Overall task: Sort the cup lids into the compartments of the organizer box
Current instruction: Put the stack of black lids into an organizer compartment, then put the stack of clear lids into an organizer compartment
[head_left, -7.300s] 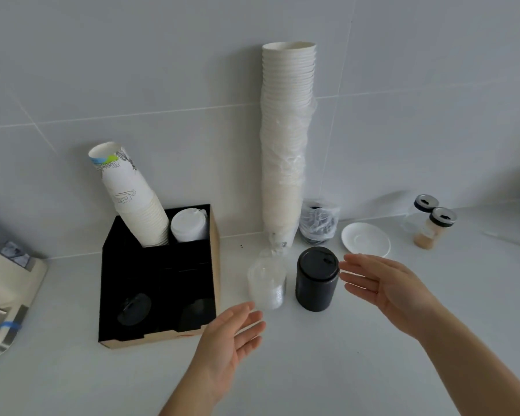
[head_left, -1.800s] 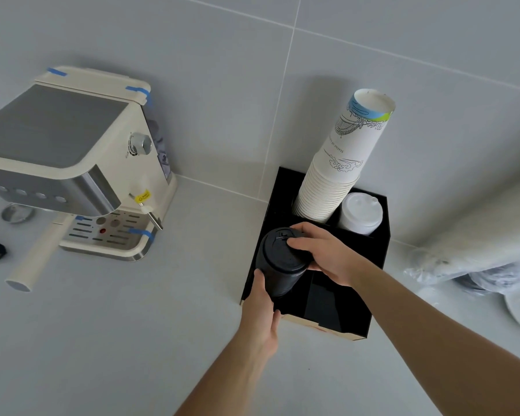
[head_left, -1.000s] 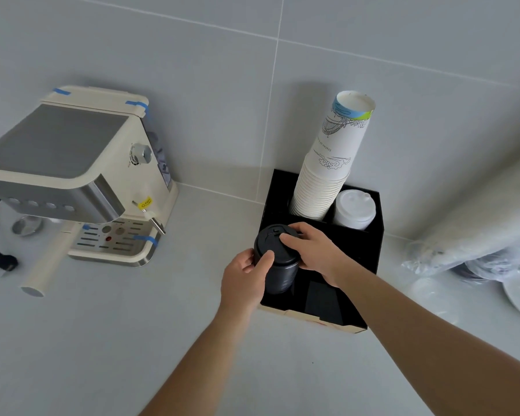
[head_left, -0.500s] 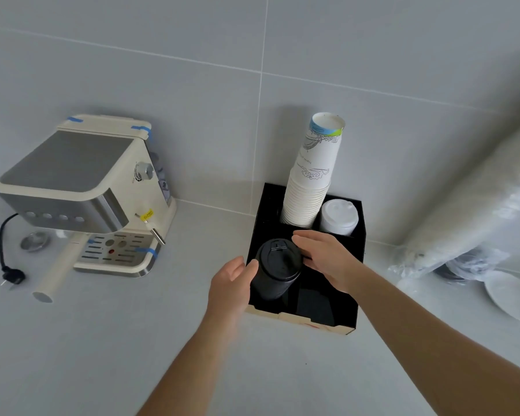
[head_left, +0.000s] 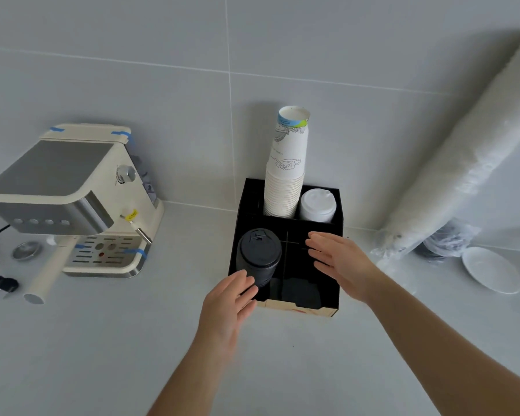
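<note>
A black organizer box with four compartments stands against the wall. A stack of black lids stands in its front left compartment. The back left compartment holds a stack of printed paper cups, and the back right one holds a stack of white lids. My left hand is open just in front of the black lids, fingers near their base. My right hand hovers open over the front right compartment, apart from the lids.
A cream espresso machine with a portafilter and a power cord stands at the left. A long sleeve of white cups leans at the right above a bag of black lids. A white saucer lies at the far right.
Both hands held the black lid stack and lowered it into the front left compartment. Now both have let go and drawn back, with the stack standing on its own.
</note>
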Available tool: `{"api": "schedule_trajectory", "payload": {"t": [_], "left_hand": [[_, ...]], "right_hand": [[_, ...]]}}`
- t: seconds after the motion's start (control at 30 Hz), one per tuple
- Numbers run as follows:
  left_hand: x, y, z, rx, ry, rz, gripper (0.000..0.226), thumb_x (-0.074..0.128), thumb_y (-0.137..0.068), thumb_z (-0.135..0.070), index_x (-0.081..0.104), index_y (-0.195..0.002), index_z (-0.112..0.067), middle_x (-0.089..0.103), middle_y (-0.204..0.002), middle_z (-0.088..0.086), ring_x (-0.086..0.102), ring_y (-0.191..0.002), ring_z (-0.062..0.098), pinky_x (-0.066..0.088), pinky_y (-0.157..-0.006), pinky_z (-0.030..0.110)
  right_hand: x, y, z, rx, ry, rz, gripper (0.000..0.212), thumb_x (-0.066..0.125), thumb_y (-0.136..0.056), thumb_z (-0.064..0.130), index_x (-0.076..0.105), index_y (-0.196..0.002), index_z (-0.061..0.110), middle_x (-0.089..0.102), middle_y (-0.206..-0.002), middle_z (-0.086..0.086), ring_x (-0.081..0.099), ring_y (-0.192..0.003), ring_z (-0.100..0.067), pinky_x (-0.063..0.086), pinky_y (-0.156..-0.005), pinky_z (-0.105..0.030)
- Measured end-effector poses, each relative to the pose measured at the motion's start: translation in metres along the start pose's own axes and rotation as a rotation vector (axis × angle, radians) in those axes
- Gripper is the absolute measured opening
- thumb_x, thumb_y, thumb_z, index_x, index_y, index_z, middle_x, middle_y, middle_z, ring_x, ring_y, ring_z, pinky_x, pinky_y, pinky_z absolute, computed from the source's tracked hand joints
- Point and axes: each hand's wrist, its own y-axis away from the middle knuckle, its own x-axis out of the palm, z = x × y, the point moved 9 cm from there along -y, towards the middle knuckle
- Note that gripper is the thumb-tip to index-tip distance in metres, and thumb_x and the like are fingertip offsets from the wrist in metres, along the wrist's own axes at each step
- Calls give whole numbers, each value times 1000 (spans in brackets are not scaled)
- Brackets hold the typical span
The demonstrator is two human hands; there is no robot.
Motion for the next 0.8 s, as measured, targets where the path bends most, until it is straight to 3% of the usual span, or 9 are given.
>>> {"api": "schedule_trajectory", "payload": {"t": [0.13, 0.3, 0.5, 0.8], "left_hand": [[18, 4, 10, -48, 59, 41, 23, 55, -96, -23, 64, -114, -12, 71, -116, 8, 68, -107, 22, 51, -92, 38], [57, 9, 26, -108, 94, 90, 26, 53, -97, -26, 64, -115, -11, 72, -114, 9, 69, -107, 22, 52, -89, 37], [100, 13, 51, -170, 65, 102, 25, 54, -96, -26, 66, -112, -10, 73, -113, 11, 69, -107, 25, 52, -90, 39], [152, 10, 93, -259, -47, 124, 28, 55, -96, -28, 65, -113, -7, 72, -113, 12, 67, -107, 24, 50, -96, 40]], "right_hand": [[-39, 18, -3, -20, -125, -38, 45, 56, -99, 27, 53, -141, 12, 62, -136, -4, 56, -129, -22, 40, -113, -39], [-103, 39, -14, -36, -266, -127, 26, 53, -100, 23, 64, -121, 14, 67, -129, -5, 62, -122, -22, 42, -111, -42], [-176, 56, -26, -30, -399, -239, 24, 54, -99, 22, 68, -115, 12, 71, -123, -6, 66, -116, -23, 47, -104, -42], [-251, 56, -62, 22, -372, -388, 18, 59, -97, 19, 69, -111, 13, 68, -122, -2, 61, -120, -25, 46, -106, -45]]}}
